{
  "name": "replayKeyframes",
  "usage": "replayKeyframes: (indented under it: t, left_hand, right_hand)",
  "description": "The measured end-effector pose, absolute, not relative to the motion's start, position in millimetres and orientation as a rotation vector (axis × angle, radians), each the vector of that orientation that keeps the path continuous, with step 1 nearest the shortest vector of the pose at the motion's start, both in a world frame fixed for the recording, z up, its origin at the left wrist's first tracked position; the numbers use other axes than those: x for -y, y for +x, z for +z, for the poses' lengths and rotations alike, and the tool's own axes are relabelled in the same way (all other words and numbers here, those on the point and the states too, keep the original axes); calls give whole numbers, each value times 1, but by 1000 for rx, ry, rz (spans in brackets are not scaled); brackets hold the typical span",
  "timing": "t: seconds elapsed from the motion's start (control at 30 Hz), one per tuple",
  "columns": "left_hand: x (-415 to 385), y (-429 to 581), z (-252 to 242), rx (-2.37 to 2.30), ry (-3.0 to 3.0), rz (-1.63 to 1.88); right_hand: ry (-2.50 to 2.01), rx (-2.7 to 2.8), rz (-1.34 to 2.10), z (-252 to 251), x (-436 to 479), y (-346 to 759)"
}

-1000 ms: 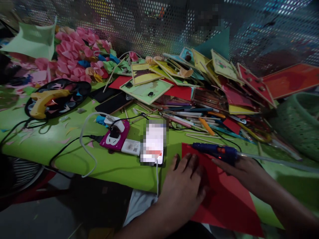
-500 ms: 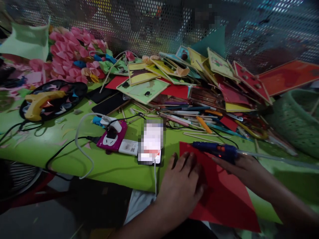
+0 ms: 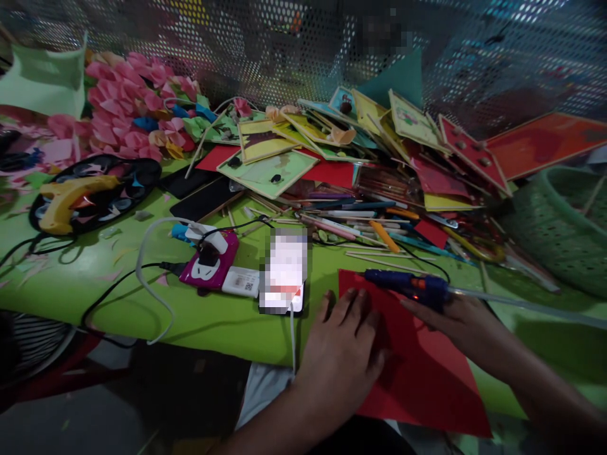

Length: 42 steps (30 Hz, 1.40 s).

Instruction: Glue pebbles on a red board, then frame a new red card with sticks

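The red sheet [image 3: 427,385] lies on the near right part of the green table [image 3: 213,332], beneath both hands. The left hand [image 3: 339,344] rests palm down over the sheet's left side; its fingers are extended and slightly apart, gripping nothing. Its outermost finger on the left lies beyond the sheet's edge, over the table, while the others point toward the sheet's far left corner. The thumb reaches right across the red surface.

The right hand [image 3: 462,322] has its fingers wrapped around the blue glue gun [image 3: 403,287], above the far right part of the sheet. The gun points left, with its nozzle at the sheet's far edge, just right of the far left corner and just beyond the left hand's fingertips. Whether the nozzle touches the paper cannot be told. A pale glue stick [image 3: 521,303] runs from the gun's rear toward the right.

Left of the left hand, apart from it, the phone [image 3: 284,265] lies beside the purple power strip [image 3: 230,253]. Farther left, the yellow glue gun [image 3: 59,212] rests on the black tray [image 3: 150,165]. On the far side, beyond the blue gun, an orange marker [image 3: 384,236] lies among pens and thin sticks, with a heap of framed pictures [image 3: 268,177] behind. The green basket [image 3: 550,221] stands at the far right.
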<state>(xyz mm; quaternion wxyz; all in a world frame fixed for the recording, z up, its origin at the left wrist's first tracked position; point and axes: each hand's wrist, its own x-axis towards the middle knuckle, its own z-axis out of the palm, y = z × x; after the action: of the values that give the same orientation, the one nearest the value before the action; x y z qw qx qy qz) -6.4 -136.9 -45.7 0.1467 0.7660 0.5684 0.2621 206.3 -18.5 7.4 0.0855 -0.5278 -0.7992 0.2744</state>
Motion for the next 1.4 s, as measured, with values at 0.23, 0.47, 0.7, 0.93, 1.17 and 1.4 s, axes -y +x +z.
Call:
replayKeyframes:
  t: [0.23,0.47,0.7,0.93,1.17,1.4]
  left_hand:
    - [136,-6,-47,-1637,2206,771]
    - [136,-5,-45,-1651,2205,775]
    - [135,-6,-44,-1638,2204,759]
    - [136,-7,-43,-1627,2189,772]
    - [136,-6,-43,-1629,2185,771]
    - [136,-7,-43,-1624,2194,748]
  right_hand:
    - [-1656,2430,867,7,20,208]
    - [-1751,2383,770,12,21,216]
    - [-1687,2337,792,7,19,219]
    - [-1637,2276,820,10,19,214]
    - [-1684,2315,815,15,21,207]
    - [-1695,2371,775,16,20,203]
